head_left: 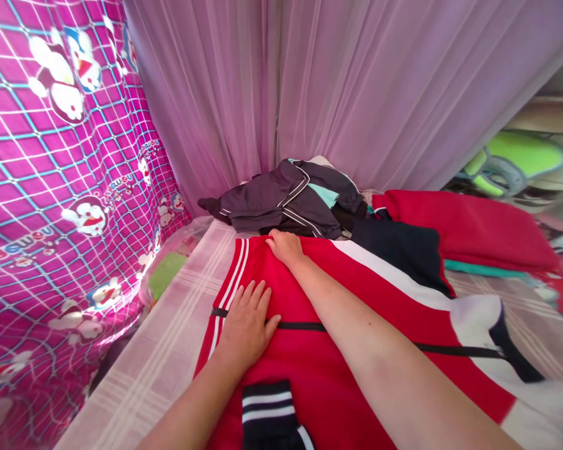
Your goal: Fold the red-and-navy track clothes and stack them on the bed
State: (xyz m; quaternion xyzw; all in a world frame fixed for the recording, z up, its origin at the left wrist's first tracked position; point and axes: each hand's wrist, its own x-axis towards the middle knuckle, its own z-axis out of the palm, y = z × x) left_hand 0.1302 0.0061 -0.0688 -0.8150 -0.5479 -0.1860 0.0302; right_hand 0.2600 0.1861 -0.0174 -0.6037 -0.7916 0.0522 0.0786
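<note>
A red jacket (338,350) with white stripes, a black zip and navy panels lies spread across the bed in front of me. My left hand (248,322) lies flat on its left part near the zip, fingers stretched out and together. My right hand (285,245) reaches further out to the jacket's far edge, fingers curled down on the red cloth. A black and white striped cuff (268,415) shows at the near edge, by my left forearm.
A dark grey jacket (286,200) with white piping lies crumpled behind the red one. Red cloth (469,228) is piled at the right. Pink cartoon-print fabric (60,187) hangs at the left, a sheer pink curtain (309,81) at the back. The bed has a pale checked sheet (169,356).
</note>
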